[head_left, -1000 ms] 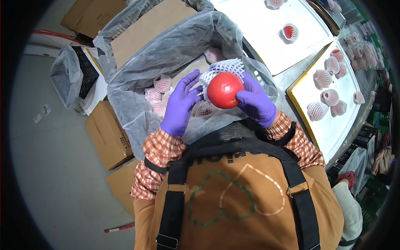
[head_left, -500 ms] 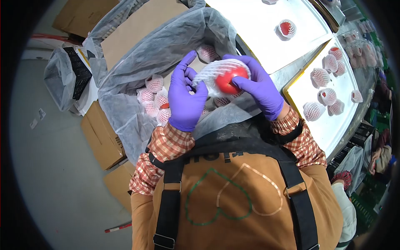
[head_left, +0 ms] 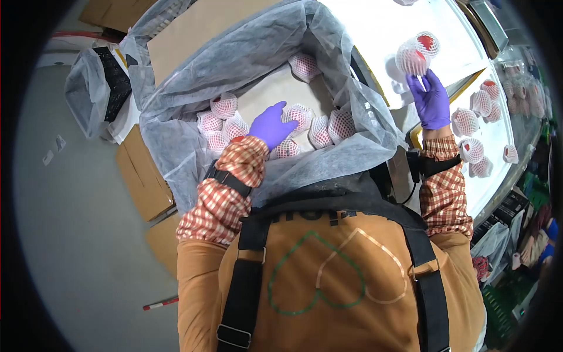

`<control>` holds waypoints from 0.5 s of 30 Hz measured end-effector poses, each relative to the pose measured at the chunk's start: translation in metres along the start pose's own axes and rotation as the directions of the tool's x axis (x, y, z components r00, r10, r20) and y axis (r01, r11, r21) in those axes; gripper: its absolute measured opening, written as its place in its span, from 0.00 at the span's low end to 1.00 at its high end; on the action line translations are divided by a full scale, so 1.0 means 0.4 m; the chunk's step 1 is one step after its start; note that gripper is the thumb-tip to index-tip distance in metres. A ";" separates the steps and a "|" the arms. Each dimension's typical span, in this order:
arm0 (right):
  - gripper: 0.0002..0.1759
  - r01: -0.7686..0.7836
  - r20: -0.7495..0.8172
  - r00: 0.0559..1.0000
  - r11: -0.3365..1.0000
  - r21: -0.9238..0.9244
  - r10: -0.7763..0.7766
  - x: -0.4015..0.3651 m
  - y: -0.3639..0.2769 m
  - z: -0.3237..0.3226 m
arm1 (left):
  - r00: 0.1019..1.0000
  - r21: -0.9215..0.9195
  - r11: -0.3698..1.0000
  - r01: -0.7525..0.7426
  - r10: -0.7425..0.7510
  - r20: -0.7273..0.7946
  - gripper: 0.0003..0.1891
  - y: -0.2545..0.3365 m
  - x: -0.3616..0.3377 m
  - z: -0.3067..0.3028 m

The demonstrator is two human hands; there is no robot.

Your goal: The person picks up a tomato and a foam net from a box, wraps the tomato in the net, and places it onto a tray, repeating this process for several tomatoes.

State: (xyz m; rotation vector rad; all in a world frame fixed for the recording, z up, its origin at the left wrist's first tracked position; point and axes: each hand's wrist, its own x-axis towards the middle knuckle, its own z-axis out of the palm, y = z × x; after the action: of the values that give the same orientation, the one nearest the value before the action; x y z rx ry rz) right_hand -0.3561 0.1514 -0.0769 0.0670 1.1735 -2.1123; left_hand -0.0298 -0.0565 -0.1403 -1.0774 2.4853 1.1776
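Right hand point(head_left: 431, 97) up over white tray point(head_left: 363, 35), fingertips gripping fruit point(head_left: 411, 56) in foam net from below. Left hand point(head_left: 271, 124) spread, empty, down in lined box point(head_left: 234, 64) above pile of netted fruit point(head_left: 319, 126); contact unclear. Held fruit looks round, firm, fairly light; one hand seems enough. Skin likely bruises; net cushions, gives glove grip. Best hold: cup widest part, fingers spread over net, no pinching loose net ends. Other netted fruit point(head_left: 466, 123) on next tray point(head_left: 498, 132).

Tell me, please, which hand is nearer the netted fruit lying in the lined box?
Left. The left hand reaches into the box beside the netted fruit; the right hand is outside it, holding another wrapped fruit over the white table.
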 end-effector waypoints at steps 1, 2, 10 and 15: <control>0.28 0.090 -0.212 0.974 0.995 0.030 -0.082 0.008 0.012 0.003 | 1.000 -0.004 1.000 0.007 -0.007 0.005 0.40 -0.009 0.011 0.022; 0.28 0.081 -0.219 0.973 0.996 0.023 -0.074 0.004 0.017 -0.004 | 1.000 0.046 0.999 0.007 -0.006 -0.013 0.43 -0.010 0.023 0.055; 0.24 0.290 0.284 0.941 0.871 -0.396 -0.185 -0.240 0.041 0.215 | 0.989 0.166 0.977 0.136 -0.144 0.037 0.47 -0.035 0.097 0.130; 0.26 0.177 0.415 0.908 0.843 -0.508 0.059 -0.339 0.096 0.278 | 0.986 -0.192 0.969 -0.156 0.142 -0.086 0.42 0.013 0.039 0.043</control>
State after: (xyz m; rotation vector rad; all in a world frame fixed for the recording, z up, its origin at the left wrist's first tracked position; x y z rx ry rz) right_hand -0.2005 0.1293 0.0099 -0.6606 1.4563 -1.6500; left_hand -0.0471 -0.0500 -0.1557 -1.0099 2.5868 1.4826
